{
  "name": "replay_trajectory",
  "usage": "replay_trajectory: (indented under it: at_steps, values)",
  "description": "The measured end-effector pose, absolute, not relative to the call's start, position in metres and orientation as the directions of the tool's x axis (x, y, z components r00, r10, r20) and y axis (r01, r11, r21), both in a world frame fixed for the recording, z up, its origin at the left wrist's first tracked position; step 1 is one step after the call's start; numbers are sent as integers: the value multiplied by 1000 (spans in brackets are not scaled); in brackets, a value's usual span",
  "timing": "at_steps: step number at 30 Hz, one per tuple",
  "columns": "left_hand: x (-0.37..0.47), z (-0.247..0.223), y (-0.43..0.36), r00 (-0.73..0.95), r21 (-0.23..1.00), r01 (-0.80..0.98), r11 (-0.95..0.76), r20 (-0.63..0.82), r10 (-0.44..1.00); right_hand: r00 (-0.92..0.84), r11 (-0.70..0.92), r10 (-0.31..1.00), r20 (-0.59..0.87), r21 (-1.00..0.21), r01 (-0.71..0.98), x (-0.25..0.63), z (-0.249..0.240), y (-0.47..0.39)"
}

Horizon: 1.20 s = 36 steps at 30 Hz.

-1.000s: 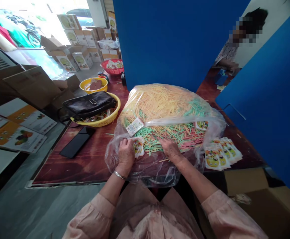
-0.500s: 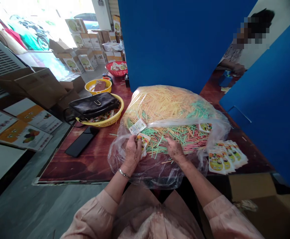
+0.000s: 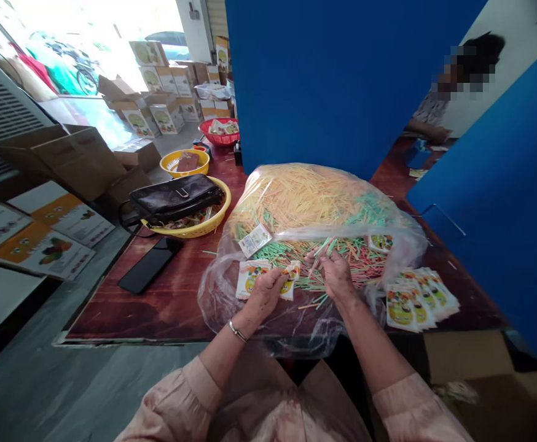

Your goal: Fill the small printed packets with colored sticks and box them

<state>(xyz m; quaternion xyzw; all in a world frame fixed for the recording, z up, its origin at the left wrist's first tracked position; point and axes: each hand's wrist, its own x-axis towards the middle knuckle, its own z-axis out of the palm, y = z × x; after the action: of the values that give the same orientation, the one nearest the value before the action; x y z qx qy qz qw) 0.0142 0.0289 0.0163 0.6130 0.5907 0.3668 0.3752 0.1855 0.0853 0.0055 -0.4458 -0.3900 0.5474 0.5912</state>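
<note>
A large clear plastic bag full of thin coloured sticks lies open towards me on the table. My left hand is closed on a small printed packet at the bag's mouth. Another printed packet lies just left of that hand, partly under it. My right hand pinches a few green and pink sticks above the loose pile. One packet rests on the bag's left side, and one more lies at the right of the pile.
Several packets are fanned out at the table's right edge. To the left are a phone, a black handbag on a yellow basket and a smaller basket. Blue panels stand behind; a person is beyond them.
My left hand has moved right, bringing a packet towards the middle. My right hand has lifted out of the pile with a few sticks in its fingers.
</note>
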Motion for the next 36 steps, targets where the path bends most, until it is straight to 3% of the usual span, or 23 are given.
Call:
replay_trajectory:
  at_steps: [3, 7, 15, 21, 28, 33, 36]
  values:
    - [18, 15, 28, 19, 929, 369, 10, -18, 1000, 131, 31, 991, -39, -869, -494, 183, 20, 86]
    - [21, 18, 27, 76, 905, 424, -21, -12, 997, 155, 108, 988, 17, -787, -607, 183, 41, 87]
    - [25, 24, 25, 144, 927, 374, 36, -96, 985, 45, 133, 991, 128, -851, -507, 177, 59, 81]
    - [28, 22, 25, 132, 960, 262, 103, -141, 981, -114, 22, 990, 78, -902, -432, 169, 49, 68]
    - [29, 19, 25, 97, 961, 242, 135, -163, 982, -4, 70, 997, 83, -861, -503, 169, 44, 62]
    - [30, 21, 24, 135, 970, 201, 135, -164, 977, -100, 6, 993, 63, -873, -487, 170, 43, 61]
    - [29, 20, 24, 134, 967, 216, 132, -164, 977, -38, 51, 996, 83, -851, -523, 172, 42, 62]
